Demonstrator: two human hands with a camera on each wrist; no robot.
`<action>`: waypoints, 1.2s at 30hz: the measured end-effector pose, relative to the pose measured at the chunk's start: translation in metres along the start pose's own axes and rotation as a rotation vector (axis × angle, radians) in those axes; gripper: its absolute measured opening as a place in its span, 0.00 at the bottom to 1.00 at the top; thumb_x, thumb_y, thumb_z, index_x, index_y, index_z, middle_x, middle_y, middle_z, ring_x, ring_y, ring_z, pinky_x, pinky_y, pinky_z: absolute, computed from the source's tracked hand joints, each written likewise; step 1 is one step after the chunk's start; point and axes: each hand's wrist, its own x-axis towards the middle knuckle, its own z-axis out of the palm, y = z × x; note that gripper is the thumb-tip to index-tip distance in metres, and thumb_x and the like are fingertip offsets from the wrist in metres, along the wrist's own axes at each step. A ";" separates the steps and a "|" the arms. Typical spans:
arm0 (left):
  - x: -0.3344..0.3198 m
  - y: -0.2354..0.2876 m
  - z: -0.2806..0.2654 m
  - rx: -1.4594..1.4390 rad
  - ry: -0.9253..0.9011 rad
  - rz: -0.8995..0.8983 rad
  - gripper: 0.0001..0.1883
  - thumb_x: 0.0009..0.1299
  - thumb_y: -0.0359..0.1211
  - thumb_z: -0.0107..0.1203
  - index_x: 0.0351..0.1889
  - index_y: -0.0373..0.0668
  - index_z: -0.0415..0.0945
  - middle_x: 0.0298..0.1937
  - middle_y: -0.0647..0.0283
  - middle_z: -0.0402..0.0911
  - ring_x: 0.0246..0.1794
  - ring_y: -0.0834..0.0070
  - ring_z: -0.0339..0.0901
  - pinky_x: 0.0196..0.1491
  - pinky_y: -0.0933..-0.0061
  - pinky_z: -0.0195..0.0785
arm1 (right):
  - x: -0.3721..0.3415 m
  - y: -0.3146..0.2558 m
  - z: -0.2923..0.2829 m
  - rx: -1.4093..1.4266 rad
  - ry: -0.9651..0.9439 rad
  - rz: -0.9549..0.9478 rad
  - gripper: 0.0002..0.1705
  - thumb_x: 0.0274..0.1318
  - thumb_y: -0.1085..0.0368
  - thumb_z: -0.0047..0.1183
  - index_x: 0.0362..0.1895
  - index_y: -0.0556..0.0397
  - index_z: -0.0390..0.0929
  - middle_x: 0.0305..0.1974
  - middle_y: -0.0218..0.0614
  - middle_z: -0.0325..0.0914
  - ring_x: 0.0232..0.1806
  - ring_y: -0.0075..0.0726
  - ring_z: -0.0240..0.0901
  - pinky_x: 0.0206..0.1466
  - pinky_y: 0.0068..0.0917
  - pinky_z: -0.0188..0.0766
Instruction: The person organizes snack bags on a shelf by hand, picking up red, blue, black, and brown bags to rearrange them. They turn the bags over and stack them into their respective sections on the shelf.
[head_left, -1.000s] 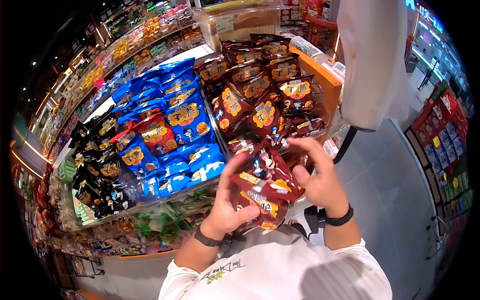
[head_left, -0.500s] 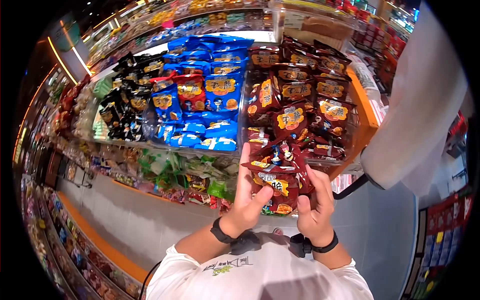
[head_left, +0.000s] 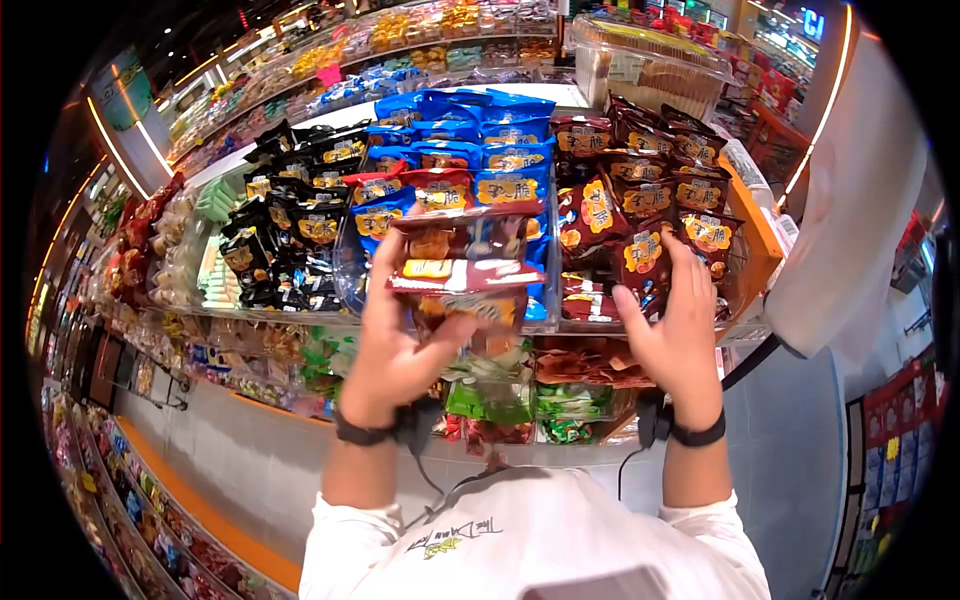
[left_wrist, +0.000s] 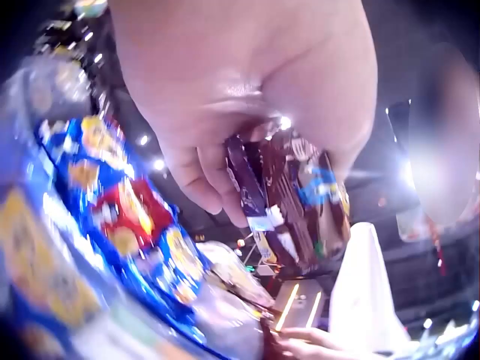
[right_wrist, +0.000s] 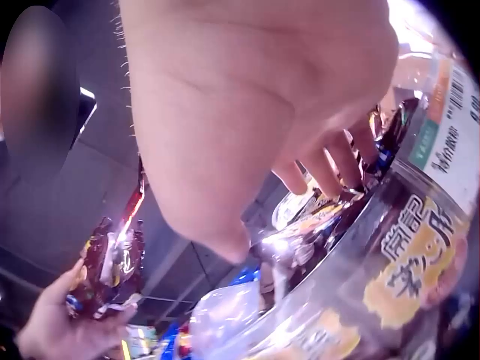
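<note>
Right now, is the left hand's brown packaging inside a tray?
Out: wrist views show the left hand holding the brown packaging apart from the trays.

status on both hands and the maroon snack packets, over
Left hand gripping maroon snack packets. Right hand over displayed maroon packets, contact unclear. No obstruction visible.

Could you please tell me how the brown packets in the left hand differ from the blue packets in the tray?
The brown packets have dark wrappers; the blue packets have bright ones. The brown packets are gripped in the left hand, while the blue packets rest in a clear tray. Both have glossy wrappers with yellow patches.
</note>
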 end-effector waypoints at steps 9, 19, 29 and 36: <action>0.085 0.002 -0.066 1.027 -0.643 0.250 0.40 0.71 0.49 0.75 0.78 0.44 0.75 0.62 0.50 0.85 0.59 0.49 0.83 0.62 0.53 0.76 | 0.008 -0.008 0.021 -0.119 0.074 0.129 0.53 0.51 0.56 0.76 0.79 0.56 0.65 0.69 0.51 0.75 0.73 0.59 0.69 0.77 0.55 0.59; 0.083 -0.008 -0.060 1.150 -0.390 0.641 0.35 0.63 0.46 0.81 0.69 0.50 0.83 0.67 0.59 0.84 0.66 0.54 0.81 0.70 0.50 0.71 | -0.004 -0.021 0.016 0.048 0.375 0.044 0.48 0.49 0.62 0.73 0.77 0.53 0.70 0.72 0.48 0.72 0.71 0.56 0.72 0.77 0.51 0.59; 0.014 -0.016 -0.097 1.037 -0.086 0.516 0.32 0.71 0.42 0.71 0.73 0.45 0.79 0.81 0.49 0.74 0.85 0.40 0.64 0.85 0.34 0.48 | -0.011 -0.063 0.040 0.195 0.134 -0.290 0.53 0.34 0.64 0.76 0.73 0.47 0.77 0.77 0.50 0.69 0.75 0.56 0.67 0.74 0.51 0.56; -0.024 -0.032 -0.107 1.357 0.069 0.376 0.15 0.69 0.34 0.73 0.54 0.59 0.92 0.64 0.73 0.89 0.78 0.60 0.74 0.88 0.39 0.28 | 0.002 -0.104 0.044 0.265 0.019 -0.483 0.51 0.34 0.62 0.79 0.71 0.42 0.81 0.77 0.48 0.71 0.71 0.51 0.72 0.71 0.47 0.58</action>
